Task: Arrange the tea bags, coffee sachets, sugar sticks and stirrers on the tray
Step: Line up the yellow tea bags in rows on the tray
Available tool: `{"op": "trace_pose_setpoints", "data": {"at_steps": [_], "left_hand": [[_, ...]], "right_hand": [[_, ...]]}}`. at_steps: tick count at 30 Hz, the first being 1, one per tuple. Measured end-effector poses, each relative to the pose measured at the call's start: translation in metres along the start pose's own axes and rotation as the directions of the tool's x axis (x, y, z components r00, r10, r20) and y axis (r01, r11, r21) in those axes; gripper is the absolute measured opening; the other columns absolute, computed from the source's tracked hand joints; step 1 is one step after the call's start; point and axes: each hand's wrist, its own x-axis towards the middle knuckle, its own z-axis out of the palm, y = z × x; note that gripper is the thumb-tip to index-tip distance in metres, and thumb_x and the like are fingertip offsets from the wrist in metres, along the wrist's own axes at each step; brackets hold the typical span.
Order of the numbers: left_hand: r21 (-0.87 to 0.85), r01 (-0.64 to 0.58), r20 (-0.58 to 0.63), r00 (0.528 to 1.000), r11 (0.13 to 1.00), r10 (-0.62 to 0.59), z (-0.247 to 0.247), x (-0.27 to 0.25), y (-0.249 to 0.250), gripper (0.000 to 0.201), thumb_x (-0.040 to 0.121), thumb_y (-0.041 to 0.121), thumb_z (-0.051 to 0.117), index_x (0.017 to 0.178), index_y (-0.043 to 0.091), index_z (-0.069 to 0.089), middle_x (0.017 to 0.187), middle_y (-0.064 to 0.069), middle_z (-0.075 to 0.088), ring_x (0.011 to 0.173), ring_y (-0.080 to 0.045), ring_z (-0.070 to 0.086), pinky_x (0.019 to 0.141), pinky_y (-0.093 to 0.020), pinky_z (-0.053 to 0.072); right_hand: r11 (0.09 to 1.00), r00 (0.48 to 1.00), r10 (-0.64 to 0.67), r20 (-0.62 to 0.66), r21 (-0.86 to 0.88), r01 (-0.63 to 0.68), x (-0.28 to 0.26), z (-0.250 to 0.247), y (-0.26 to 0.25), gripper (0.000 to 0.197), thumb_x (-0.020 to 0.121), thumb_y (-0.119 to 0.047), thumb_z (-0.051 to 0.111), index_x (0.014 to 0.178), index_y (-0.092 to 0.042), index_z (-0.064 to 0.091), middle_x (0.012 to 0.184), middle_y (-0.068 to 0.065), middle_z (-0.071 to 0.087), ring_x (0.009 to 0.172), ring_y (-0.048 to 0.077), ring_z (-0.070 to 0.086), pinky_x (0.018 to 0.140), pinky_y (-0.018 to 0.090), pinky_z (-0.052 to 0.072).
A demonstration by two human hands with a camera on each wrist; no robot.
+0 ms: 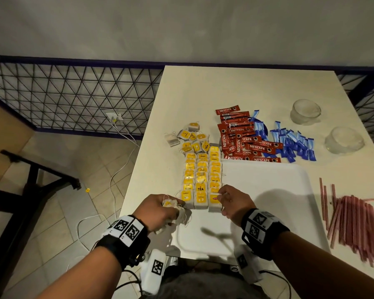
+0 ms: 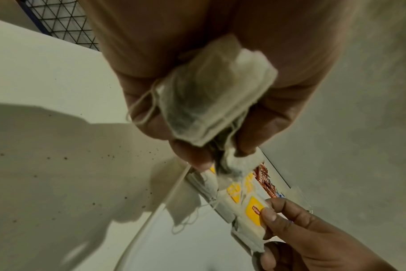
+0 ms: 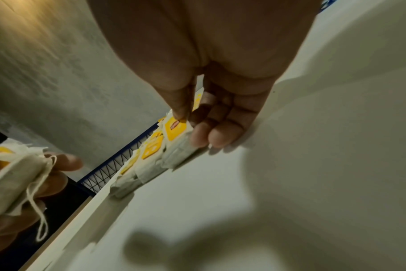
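Note:
Three columns of yellow-tagged tea bags (image 1: 202, 180) lie along the left side of the white tray (image 1: 268, 201). My left hand (image 1: 162, 210) grips a bunch of loose tea bags (image 2: 211, 102) at the tray's near left corner. My right hand (image 1: 227, 198) pinches the nearest tea bag of the right column (image 1: 214, 200), thumb on its yellow tag (image 3: 175, 131). More tea bags (image 1: 191, 138) are scattered beyond the columns. Red coffee sachets (image 1: 242, 139) and blue sugar sticks (image 1: 292, 143) are heaped past the tray's far edge. Pink stirrers (image 1: 352, 221) lie to the tray's right.
Two upturned glass bowls (image 1: 306, 112) (image 1: 343, 140) stand at the table's far right. The table (image 1: 203, 87) ends at its left edge above a tiled floor with cables (image 1: 117, 169). A wire fence (image 1: 73, 93) runs behind.

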Motion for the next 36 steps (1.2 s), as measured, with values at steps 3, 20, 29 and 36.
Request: {"op": "trace_pose_setpoints", "data": {"at_steps": [3, 20, 29, 36], "left_hand": [[-0.010, 0.000, -0.002, 1.000, 1.000, 0.000, 0.000, 0.000, -0.001, 0.034, 0.060, 0.014, 0.063, 0.089, 0.021, 0.078, 0.081, -0.023, 0.071, 0.056, -0.021, 0.057, 0.045, -0.021, 0.039], [0.018, -0.051, 0.044, 0.998, 0.999, 0.050, 0.008, 0.002, 0.004, 0.037, 0.059, 0.015, 0.063, 0.092, 0.022, 0.078, 0.086, -0.011, 0.075, 0.056, -0.016, 0.059, 0.044, -0.018, 0.040], [-0.016, -0.080, 0.035, 0.996, 0.997, 0.080, 0.011, 0.007, 0.008, 0.021, 0.057, 0.012, 0.064, 0.073, 0.017, 0.076, 0.064, -0.004, 0.069, 0.047, -0.013, 0.056, 0.042, -0.016, 0.039], [-0.078, -0.095, 0.066, 0.993, 0.992, 0.100, 0.009, 0.013, 0.014, 0.024, 0.055, 0.009, 0.068, 0.080, 0.008, 0.068, 0.063, -0.001, 0.064, 0.053, -0.014, 0.056, 0.053, -0.020, 0.044]], "right_hand": [[1.000, 0.999, -0.006, -0.036, -0.009, 0.006, 0.001, 0.001, 0.001, 0.013, 0.092, -0.027, 0.059, 0.080, -0.026, 0.055, 0.058, -0.006, 0.059, 0.047, 0.016, 0.056, 0.061, 0.030, 0.051], [0.726, 0.883, -0.432, 0.186, -0.508, 0.463, -0.005, -0.009, 0.002, 0.028, 0.088, -0.028, 0.066, 0.115, -0.025, 0.065, 0.115, -0.005, 0.056, 0.106, 0.012, 0.055, 0.094, 0.022, 0.041], [0.709, 0.914, -0.303, 0.271, -0.576, 0.406, -0.001, -0.010, -0.009, 0.035, 0.093, -0.033, 0.056, 0.128, -0.029, 0.057, 0.127, -0.005, 0.048, 0.120, 0.011, 0.046, 0.099, 0.019, 0.032], [0.881, 0.883, -0.441, 0.160, -0.108, 0.460, -0.024, -0.011, -0.058, 0.009, 0.088, -0.030, 0.066, 0.096, -0.033, 0.067, 0.094, -0.018, 0.061, 0.085, 0.005, 0.058, 0.078, 0.017, 0.045]]}}
